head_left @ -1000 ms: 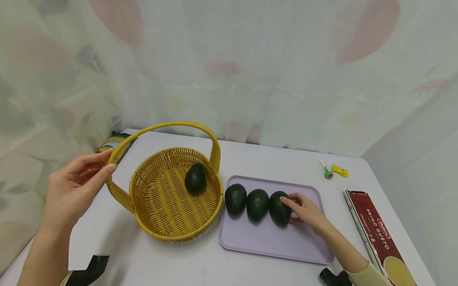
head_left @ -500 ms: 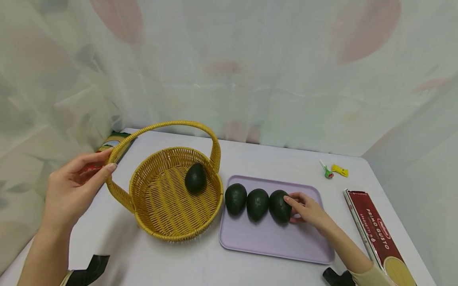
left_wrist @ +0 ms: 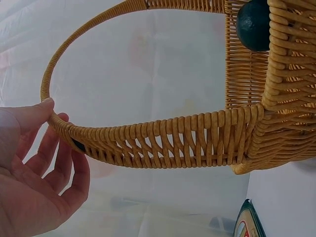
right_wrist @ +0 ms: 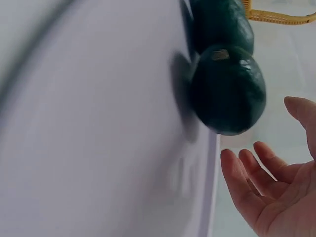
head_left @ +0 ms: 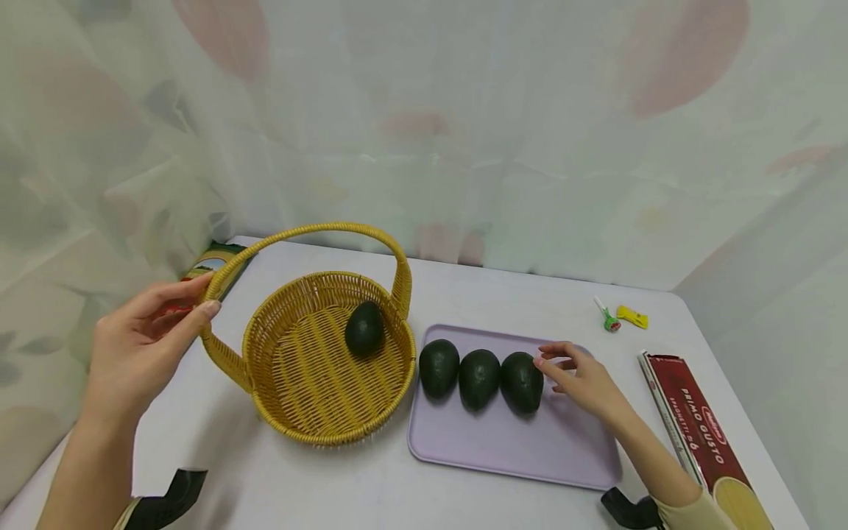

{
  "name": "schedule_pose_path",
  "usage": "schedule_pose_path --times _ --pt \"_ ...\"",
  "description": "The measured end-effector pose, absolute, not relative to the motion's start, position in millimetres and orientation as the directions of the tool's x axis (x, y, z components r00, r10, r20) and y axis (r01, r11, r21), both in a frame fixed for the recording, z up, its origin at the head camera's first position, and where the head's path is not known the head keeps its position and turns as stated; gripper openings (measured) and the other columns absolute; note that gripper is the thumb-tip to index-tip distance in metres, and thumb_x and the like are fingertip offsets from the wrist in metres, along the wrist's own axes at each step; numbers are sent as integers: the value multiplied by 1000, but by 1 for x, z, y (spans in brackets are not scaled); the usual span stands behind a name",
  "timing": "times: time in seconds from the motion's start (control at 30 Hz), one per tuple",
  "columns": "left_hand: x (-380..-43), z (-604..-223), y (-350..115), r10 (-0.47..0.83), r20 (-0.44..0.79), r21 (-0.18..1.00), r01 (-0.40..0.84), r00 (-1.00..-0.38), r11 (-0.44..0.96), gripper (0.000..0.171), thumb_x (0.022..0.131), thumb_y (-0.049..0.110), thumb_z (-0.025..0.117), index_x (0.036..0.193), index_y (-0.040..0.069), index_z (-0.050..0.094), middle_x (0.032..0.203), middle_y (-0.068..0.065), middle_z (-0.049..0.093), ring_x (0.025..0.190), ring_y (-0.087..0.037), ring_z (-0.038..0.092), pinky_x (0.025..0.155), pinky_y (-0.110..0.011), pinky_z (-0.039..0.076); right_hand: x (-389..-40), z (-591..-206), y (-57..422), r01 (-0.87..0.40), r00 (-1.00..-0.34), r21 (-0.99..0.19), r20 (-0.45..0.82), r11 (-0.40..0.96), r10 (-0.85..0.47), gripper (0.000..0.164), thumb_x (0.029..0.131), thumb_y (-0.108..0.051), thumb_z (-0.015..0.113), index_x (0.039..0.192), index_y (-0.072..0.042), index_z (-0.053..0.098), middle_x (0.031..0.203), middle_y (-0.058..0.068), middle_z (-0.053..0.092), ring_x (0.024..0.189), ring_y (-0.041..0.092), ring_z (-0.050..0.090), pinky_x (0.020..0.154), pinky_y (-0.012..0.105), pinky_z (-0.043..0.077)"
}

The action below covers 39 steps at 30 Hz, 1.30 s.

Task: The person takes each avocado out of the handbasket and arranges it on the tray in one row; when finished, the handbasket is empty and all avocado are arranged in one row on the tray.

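Note:
My left hand point(head_left: 149, 331) pinches the left side of the yellow wicker basket's handle point(left_wrist: 148, 140) between thumb and fingers. Inside the round basket point(head_left: 291, 412) lies one dark green avocado point(head_left: 364, 329), toward its right wall. On the lilac tray point(head_left: 464, 445) three more avocados stand in a row: a left one point(head_left: 439, 368), a middle one point(head_left: 479, 379) and a right one point(head_left: 522, 383). Just right of that last avocado is my right hand point(head_left: 583, 379), fingers spread and loosely bent. In the right wrist view a gap shows between its fingertips and the avocado point(right_wrist: 228, 91).
A red spaghetti box point(head_left: 702, 430) lies right of the tray. Behind it are a green lollipop point(head_left: 610, 321) and a yellow wrapped candy point(head_left: 632, 316). Behind my left hand, a green packet point(head_left: 215, 258) sits at the table's back left corner, near the curtain.
My right hand has let go of the right avocado and drawn back a little to the right and up. The avocado stays on the tray. My left hand keeps its hold on the handle.

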<state>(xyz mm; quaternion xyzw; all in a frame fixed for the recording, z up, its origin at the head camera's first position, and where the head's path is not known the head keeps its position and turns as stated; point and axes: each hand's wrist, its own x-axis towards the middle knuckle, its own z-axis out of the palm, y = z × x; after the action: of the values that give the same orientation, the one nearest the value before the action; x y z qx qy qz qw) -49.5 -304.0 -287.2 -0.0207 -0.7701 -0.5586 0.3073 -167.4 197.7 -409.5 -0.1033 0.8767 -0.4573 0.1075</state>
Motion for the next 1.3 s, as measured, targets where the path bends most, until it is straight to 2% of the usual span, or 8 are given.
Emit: schedule_pose_path --times 0.1,0.23,0.33,0.43,0.7,0.9,1.3 --pt "-50 -287 -304 -313 493 852 377 -812 363 33 81 -17 67 113 -7 68 110 -3 71 86 -11 64 81 -11 50 -168 -405 196 -175 -960 -773 -4 610 -280 43 95 -38 64 126 -9 59 120 10 63 108 29 60 77 34 55" --pt "-50 -287 -303 -316 494 850 373 -810 373 34 81 -17 67 113 -6 69 110 -3 71 86 -12 64 80 -11 51 -170 -401 188 -286 -941 -756 107 589 -320 32 95 -29 65 122 -12 62 118 8 64 108 27 60 85 44 54" --pt "-49 -287 -302 -323 492 850 368 -808 376 34 81 -16 67 113 -5 69 110 -3 71 85 -11 64 80 -12 51 -171 -399 177 -336 -920 -783 153 523 -362 30 94 -21 67 122 -10 62 122 8 61 111 30 59 88 41 55" --pt "-49 -288 -301 -333 488 847 345 -807 405 35 82 -15 68 114 -1 70 109 -2 70 86 -10 64 79 -11 50 -171 -395 166 -357 -902 -803 163 478 -400 32 94 -19 67 124 -9 62 125 8 59 115 32 57 91 39 53" --pt "-48 -288 -300 -331 502 790 268 -799 552 36 84 -11 68 117 2 70 111 2 69 89 -9 64 80 -10 50 -173 -388 141 -368 -869 -835 152 410 -472 41 94 -23 67 133 -13 57 136 4 54 124 32 51 99 43 48" --pt "-48 -288 -300 -314 522 768 278 -793 577 35 84 -11 68 116 2 69 112 3 69 88 -8 64 78 -9 50 -175 -381 125 -431 -808 -831 182 351 -561 45 94 -19 68 136 -14 55 137 5 53 124 33 50 101 43 47" --pt "-48 -287 -300 -286 543 748 301 -789 591 36 83 -12 68 117 1 69 112 0 69 87 -8 64 78 -9 50 -176 -363 94 -447 -723 -843 145 298 -676 45 93 -20 68 136 -17 55 135 2 54 124 21 50 102 44 46"
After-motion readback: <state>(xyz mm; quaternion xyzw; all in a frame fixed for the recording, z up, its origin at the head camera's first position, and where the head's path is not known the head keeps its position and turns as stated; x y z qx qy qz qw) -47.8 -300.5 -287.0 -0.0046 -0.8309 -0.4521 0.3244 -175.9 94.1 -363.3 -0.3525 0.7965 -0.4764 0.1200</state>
